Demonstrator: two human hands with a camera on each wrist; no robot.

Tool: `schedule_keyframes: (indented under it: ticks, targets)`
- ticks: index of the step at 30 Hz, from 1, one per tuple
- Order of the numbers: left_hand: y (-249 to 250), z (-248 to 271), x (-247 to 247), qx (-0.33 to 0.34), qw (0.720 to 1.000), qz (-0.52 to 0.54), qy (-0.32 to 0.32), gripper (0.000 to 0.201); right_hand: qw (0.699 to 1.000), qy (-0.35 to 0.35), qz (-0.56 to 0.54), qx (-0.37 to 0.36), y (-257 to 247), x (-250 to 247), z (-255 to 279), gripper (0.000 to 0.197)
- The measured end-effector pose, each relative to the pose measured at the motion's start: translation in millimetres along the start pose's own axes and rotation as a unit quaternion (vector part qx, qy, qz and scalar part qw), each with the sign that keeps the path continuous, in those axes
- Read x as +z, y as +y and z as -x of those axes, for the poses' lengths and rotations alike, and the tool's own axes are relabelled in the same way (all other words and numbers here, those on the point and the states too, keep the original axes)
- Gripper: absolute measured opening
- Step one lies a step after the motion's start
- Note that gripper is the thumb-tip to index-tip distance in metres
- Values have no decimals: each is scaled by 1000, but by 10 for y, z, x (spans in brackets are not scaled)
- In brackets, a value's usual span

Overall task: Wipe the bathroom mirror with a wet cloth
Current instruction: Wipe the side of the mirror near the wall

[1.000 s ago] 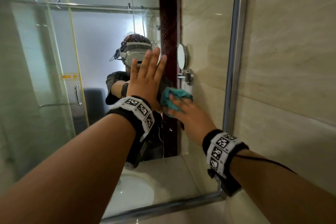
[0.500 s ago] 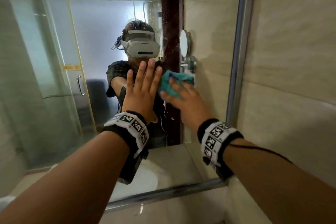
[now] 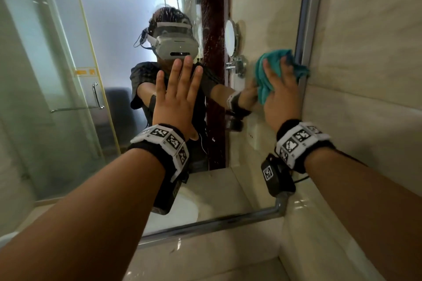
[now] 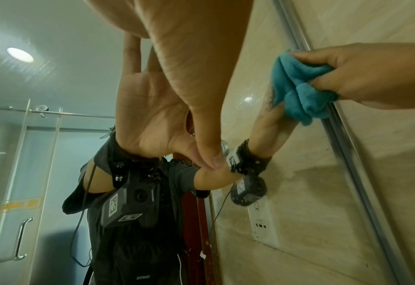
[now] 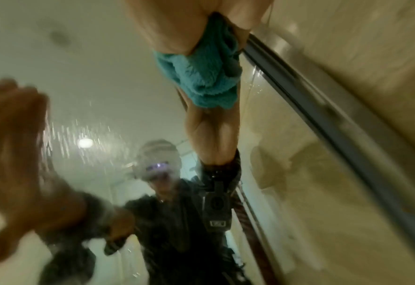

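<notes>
The framed bathroom mirror (image 3: 68,52) fills the wall ahead and shows my reflection. My left hand (image 3: 178,98) lies flat on the glass near its middle, fingers straight and spread; its palm and thumb show close up (image 4: 201,38). My right hand (image 3: 280,93) grips a bunched teal cloth (image 3: 271,61) and presses it on the glass right beside the mirror's metal right frame (image 3: 306,18). The thumb and fingers of the right hand (image 4: 362,73) curl round the cloth (image 4: 296,90). The cloth (image 5: 201,77) also hangs under my right palm. Water droplets speckle the glass.
A beige tiled wall (image 3: 365,52) stands just right of the frame. A stone ledge (image 3: 205,253) runs under the mirror. Reflected in the glass are a small round mirror (image 3: 230,37), a glass shower door with its handle (image 3: 97,96) and a white basin (image 3: 182,212).
My right hand has slid the cloth to the right across the glass, from beside the left hand to the right frame. The left hand stays flat on the mirror.
</notes>
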State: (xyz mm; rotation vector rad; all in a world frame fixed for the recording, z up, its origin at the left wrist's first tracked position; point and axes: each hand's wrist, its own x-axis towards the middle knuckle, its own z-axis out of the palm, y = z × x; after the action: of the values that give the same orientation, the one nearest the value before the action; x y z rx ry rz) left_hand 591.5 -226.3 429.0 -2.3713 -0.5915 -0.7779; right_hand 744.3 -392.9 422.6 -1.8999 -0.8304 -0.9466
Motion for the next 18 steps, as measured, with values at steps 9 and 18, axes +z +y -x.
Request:
schedule_keyframes:
  ticks: [9, 18]
  targets:
    - [47, 88, 12, 1, 1000, 2, 18, 149, 959, -246, 106, -91, 263, 251, 1116, 96]
    - [228, 718, 584, 43, 999, -11, 19, 125, 980, -102, 80, -151, -303, 449, 581, 86]
